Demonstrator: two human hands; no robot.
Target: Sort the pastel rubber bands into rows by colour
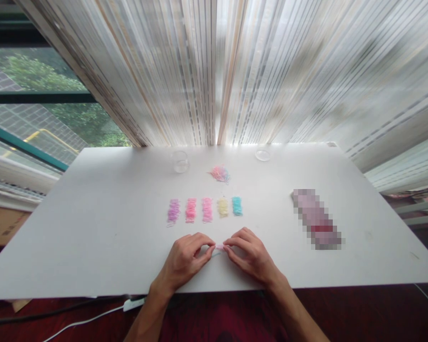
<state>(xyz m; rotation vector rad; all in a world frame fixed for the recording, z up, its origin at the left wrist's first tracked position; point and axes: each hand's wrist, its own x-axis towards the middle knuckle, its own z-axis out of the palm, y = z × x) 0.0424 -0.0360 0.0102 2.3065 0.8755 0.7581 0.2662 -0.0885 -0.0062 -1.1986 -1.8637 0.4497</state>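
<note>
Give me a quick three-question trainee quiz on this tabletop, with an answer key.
1. How many single-color groups make up the row on the white table?
2. True or false: the mixed-color pile lies between the row and the person's left hand.
3. Fill in: at the picture's right end of the row is the ____ group.

Key: 1. Five. 2. False; the pile lies beyond the row. 3. Teal.

Your white table [92, 228] carried 5 coloured bundles [207, 210] mid-frame, 1 mixed pile [220, 174] and 2 clear dishes [180, 162] higher up, 1 pixelated object [316, 218] right.
</note>
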